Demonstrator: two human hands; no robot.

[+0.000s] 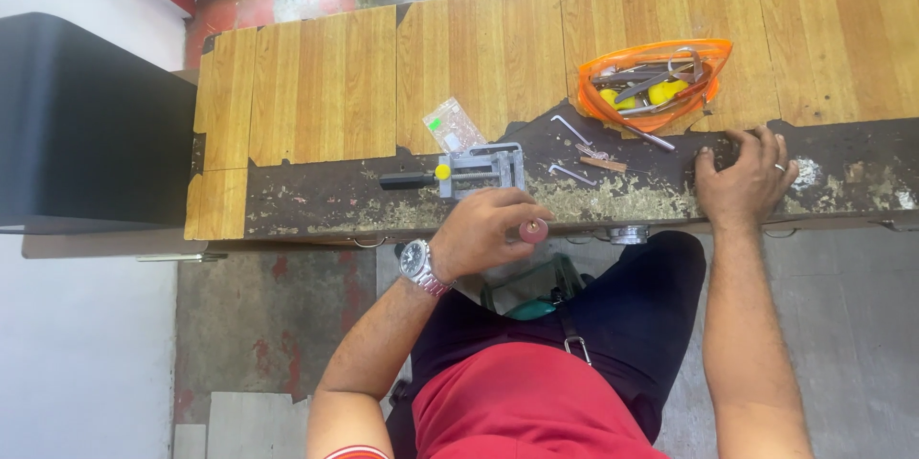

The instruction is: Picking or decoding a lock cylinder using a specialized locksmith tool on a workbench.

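a: nearest the lens is the person's own body, a red shirt (pixel 522 402) over dark trousers (pixel 632 315), with both bare forearms reaching away toward the desk (pixel 325 86).

b: and the desk itself?

a: a long one, faced in wood-grain panels, with a dark, worn, flaking strip along the near edge. a big black block (pixel 86 119) sits off its left end.

b: where's the left hand?

a: the left hand (pixel 483 229) is at the near edge of the desk, a silver wristwatch (pixel 418 263) on the wrist. its grip is closed around a small tool with a round pinkish-red knob handle (pixel 533 230); the knob sticks out past the fingers.

b: what's just beyond it?

a: a small grey metal vise (pixel 483 168) with a black handle and a yellow knob, lying on the worn strip, very near the knuckles. a little clear plastic packet (pixel 452 124) lies just behind the vise.

b: the right hand?

a: the right hand (pixel 742 177) lies palm down on the worn strip, well apart from the left, fingers spread and curled over something dark; i cannot tell whether the grip holds it. there's a ring on one finger.

b: anything between the hands?

a: an orange see-through pouch (pixel 656 81) of metal tools with yellow grips, and beside it loose hex keys (pixel 571 129) and small bits on the strip.
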